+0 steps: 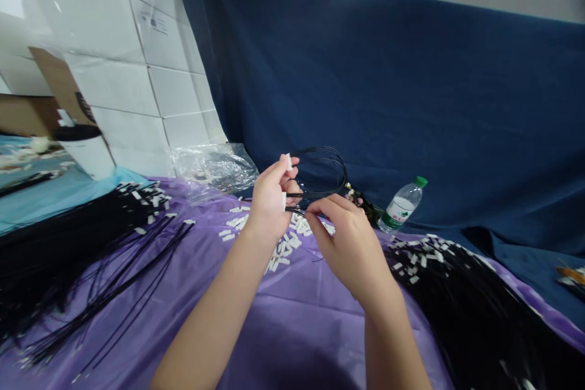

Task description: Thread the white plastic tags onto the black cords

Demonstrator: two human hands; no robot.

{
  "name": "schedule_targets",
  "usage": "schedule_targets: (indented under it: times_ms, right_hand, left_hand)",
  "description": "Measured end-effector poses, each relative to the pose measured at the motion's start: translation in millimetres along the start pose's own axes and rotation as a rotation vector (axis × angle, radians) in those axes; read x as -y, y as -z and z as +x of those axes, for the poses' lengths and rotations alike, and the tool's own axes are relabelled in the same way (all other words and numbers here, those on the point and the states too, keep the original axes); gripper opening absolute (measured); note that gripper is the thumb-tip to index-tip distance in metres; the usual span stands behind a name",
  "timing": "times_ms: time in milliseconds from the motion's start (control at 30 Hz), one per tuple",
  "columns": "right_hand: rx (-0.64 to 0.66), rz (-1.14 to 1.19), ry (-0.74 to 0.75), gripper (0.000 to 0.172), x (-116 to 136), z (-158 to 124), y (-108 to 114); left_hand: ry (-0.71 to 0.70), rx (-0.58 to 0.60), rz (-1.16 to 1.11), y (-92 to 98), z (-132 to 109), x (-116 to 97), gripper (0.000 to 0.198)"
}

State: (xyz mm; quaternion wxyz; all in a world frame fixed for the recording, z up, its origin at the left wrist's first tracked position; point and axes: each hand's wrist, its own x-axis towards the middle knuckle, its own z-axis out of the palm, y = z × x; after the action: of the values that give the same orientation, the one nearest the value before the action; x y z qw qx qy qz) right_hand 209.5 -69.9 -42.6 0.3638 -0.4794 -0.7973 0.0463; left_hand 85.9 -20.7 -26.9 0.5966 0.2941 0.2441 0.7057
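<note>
My left hand [270,198] pinches a looped bundle of thin black cords [326,167], with small white tags showing at its fingertips. My right hand [350,241] grips the same cords just right of the left hand, fingers closed around the strands. Both hands hover above a purple sheet [292,323] covering the table. Under them lies a scatter of small white tags [286,244].
A big pile of black cords with white tags [68,237] lies at the left, another [470,298] at the right. A clear plastic bag [212,167] and a green-capped water bottle [402,204] sit at the back against a blue cloth. White boxes stack at left.
</note>
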Motion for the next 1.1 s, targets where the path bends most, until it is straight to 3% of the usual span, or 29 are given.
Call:
schedule_targets:
  times_ms: [400,467,633,733,933,1100]
  right_hand:
    - [0.020,0.033,0.001,0.012,-3.6,2.4,-7.8]
    - [0.026,0.228,-0.025,0.011,-7.2,4.3,-9.2]
    - [0.073,1.024,-0.113,0.016,-27.2,11.8,1.1]
    - [0.001,1.278,-0.157,0.012,-44.0,14.2,12.0]
    - [-0.219,1.322,-0.219,0.026,-70.7,12.4,21.8]
    - [-0.303,1.087,-0.094,0.036,-82.7,7.1,30.3]
  left_hand:
    - [-0.015,-0.028,0.012,2.7,4.1,3.9,0.023]
    - [-0.022,-0.033,0.010,4.9,7.2,4.2,0.024]
    - [0.003,-0.035,-0.024,12.0,14.6,3.3,0.020]
    - [0.019,-0.026,-0.048,14.0,16.5,2.3,0.018]
    - [0.045,-0.024,-0.056,12.4,15.1,4.7,0.020]
    - [0.016,-0.026,-0.048,16.6,17.8,2.8,0.021]
